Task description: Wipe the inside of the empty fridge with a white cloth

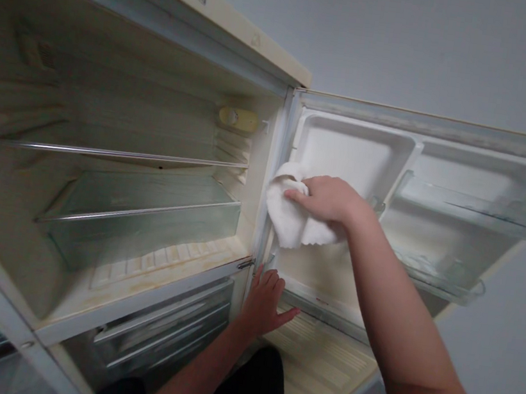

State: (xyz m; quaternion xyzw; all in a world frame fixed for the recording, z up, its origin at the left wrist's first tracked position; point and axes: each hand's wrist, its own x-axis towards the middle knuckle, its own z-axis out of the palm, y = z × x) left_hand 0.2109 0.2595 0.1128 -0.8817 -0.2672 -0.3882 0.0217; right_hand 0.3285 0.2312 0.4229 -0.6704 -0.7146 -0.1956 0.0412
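Observation:
A white cloth (288,223) is gripped in my right hand (328,199), bunched under the fingers. It lies against the hinge-side edge of the open upper fridge door (356,151). Part of the cloth hangs down below my palm. Lower down, my left hand (267,304) rests near the bottom hinge corner of that door, its fingers apart and holding nothing. The fridge compartment (261,138) stands open on the left, with stains on its floor.
A glass shelf (127,155) and a clear drawer (181,228) sit inside the compartment. Clear racks (475,205) jut from the door's right half. Below, the lower door (319,359) is open beside freezer drawers (168,327). A pale wall (409,42) stands behind.

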